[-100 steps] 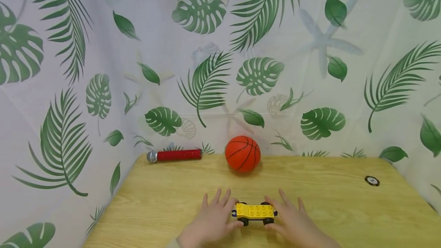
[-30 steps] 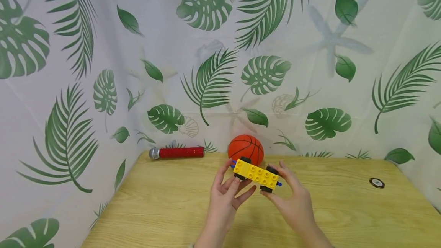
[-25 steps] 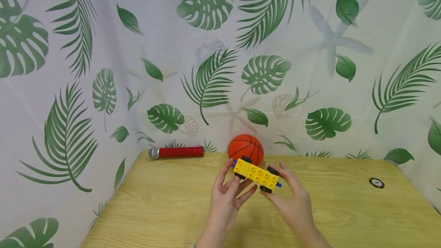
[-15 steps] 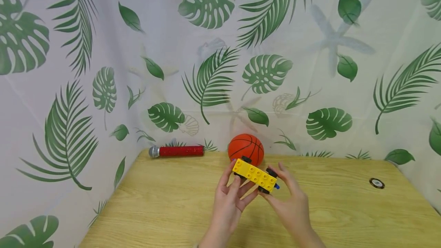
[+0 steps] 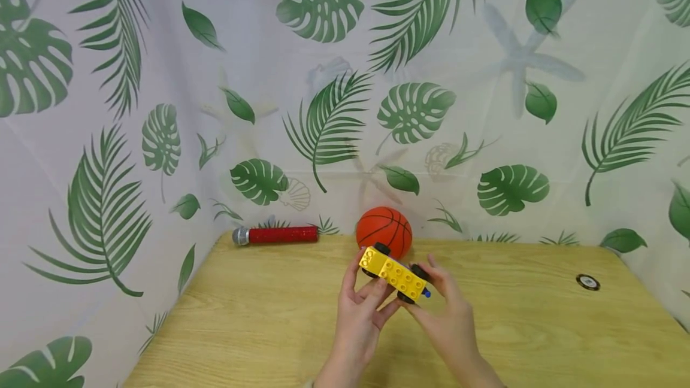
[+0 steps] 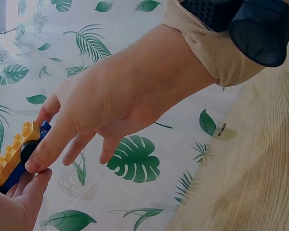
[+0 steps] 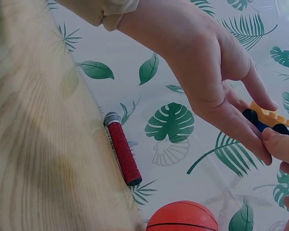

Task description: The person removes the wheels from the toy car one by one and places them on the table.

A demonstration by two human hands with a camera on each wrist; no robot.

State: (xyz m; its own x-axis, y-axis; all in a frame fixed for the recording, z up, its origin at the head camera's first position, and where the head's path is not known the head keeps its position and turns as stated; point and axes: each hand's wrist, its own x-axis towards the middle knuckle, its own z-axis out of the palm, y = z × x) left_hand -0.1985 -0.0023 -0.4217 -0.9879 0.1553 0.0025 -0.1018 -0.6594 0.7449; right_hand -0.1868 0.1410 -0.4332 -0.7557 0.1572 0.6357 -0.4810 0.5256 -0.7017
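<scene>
A yellow toy car (image 5: 398,275) with a studded top, black wheels and a blue underside is held up above the table, slanting down to the right in the head view. My left hand (image 5: 356,322) pinches its left end between thumb and fingers. At the other end, my right hand (image 5: 453,316) pinches it by the wheels, and a blue hitch pokes out there. In the left wrist view the car (image 6: 13,156) shows studs and blue base beside my left thumb. The right wrist view has the car (image 7: 273,117) partly hidden by fingers.
Behind the car, an orange toy basketball (image 5: 384,226) stands at the back of the wooden table (image 5: 259,316). A red microphone (image 5: 283,235) lies at the back left. A black-and-white round chip (image 5: 588,282) lies at the right. A leaf-patterned cloth (image 5: 334,136) hangs behind.
Some seconds ago the car stood level on the table between both hands; now both hands hold it raised and slanted. Over the last second it has tilted further and shifted slightly left.
</scene>
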